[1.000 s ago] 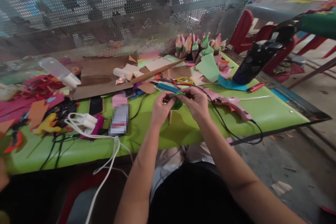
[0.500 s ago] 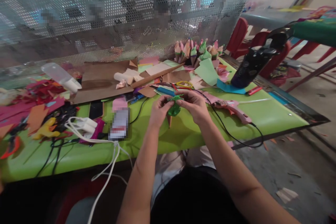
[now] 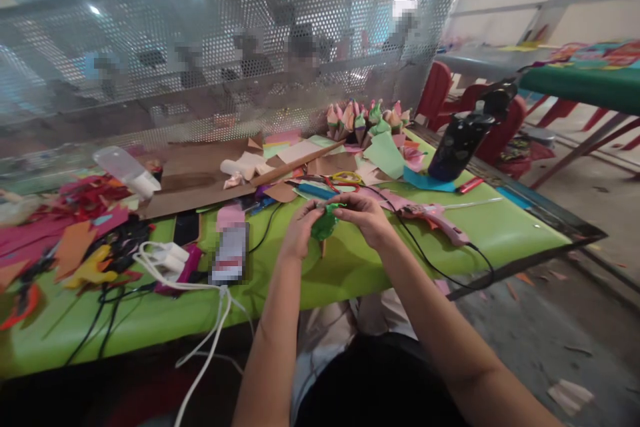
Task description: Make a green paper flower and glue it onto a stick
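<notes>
Both my hands hold a small green paper ice cream cone (image 3: 325, 225) between them, above the green table. Its top is twisted green paper, and a brown pointed tip sticks out below. My left hand (image 3: 299, 230) pinches it from the left with thumb and fingers. From the right, my right hand (image 3: 369, 219) pinches the upper edge, fingertips close to the left ones. Just behind the hands lie a blue strip (image 3: 315, 191) and yellow-handled scissors (image 3: 346, 178). A pink glue gun (image 3: 443, 220) rests right of my right hand, its black cord trailing.
Several finished paper cones (image 3: 363, 121) stand at the back by a perforated metal screen (image 3: 320, 90). A black tumbler (image 3: 457, 147) is at the right. Left are a phone (image 3: 230, 253), white cables (image 3: 215, 340), a clear bottle (image 3: 125, 170) and coloured paper scraps (image 3: 93, 190).
The head view has tilted up slightly, so things sit lower in the picture. Both hands keep pinching the green paper cone, which shows slightly turned between the fingers.
</notes>
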Demonstrator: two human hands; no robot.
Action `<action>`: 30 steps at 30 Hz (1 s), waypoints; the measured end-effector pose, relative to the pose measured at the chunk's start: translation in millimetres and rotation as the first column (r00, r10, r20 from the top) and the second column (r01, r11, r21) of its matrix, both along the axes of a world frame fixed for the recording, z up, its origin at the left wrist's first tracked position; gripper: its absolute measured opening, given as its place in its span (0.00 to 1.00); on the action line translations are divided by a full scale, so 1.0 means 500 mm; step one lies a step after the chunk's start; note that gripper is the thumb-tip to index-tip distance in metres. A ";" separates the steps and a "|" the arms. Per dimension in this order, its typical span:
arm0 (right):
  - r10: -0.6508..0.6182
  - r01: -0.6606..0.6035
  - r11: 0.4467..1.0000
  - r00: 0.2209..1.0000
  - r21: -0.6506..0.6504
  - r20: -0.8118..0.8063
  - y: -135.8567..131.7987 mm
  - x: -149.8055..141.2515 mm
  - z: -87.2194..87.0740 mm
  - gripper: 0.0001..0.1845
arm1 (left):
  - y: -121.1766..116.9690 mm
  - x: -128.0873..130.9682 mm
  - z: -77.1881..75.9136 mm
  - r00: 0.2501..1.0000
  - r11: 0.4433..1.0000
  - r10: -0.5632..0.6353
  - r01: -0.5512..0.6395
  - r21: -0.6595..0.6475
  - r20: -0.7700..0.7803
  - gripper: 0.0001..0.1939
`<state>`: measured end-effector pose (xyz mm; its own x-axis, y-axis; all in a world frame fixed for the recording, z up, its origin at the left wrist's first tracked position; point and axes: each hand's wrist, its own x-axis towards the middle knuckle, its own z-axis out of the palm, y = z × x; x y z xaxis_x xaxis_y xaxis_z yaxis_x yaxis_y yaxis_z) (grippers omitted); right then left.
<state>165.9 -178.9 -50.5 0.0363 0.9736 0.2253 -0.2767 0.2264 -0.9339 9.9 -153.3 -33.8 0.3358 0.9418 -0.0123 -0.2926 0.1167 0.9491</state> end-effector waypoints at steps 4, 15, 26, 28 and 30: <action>-0.043 0.042 0.999 0.998 0.016 0.037 0.006 0.000 -0.004 0.22 | 0.000 0.002 -0.003 0.999 0.999 -0.038 0.038 -0.008 -0.013 0.15; -0.131 0.126 0.988 0.990 0.089 0.052 0.014 -0.006 -0.008 0.24 | 0.013 0.003 -0.020 0.999 0.998 -0.037 0.038 0.058 -0.021 0.14; -0.237 0.213 0.967 0.952 0.137 0.195 0.011 0.002 -0.002 0.19 | 0.009 0.002 -0.012 0.997 0.997 -0.075 0.076 0.023 -0.030 0.18; -0.251 0.226 0.965 0.944 0.134 0.216 0.011 0.001 -0.003 0.19 | 0.008 0.004 -0.012 0.996 0.995 -0.084 0.085 0.045 -0.025 0.20; -0.254 0.231 0.965 0.942 0.126 0.219 0.012 0.000 -0.002 0.19 | 0.008 0.005 -0.011 0.997 0.994 -0.080 0.081 0.068 -0.015 0.21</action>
<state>165.8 -172.9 -51.7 0.2041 0.9146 0.3490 0.0189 0.3528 -0.9355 12.4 -149.2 -39.4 0.4108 0.9106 0.0465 -0.2729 0.0742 0.9592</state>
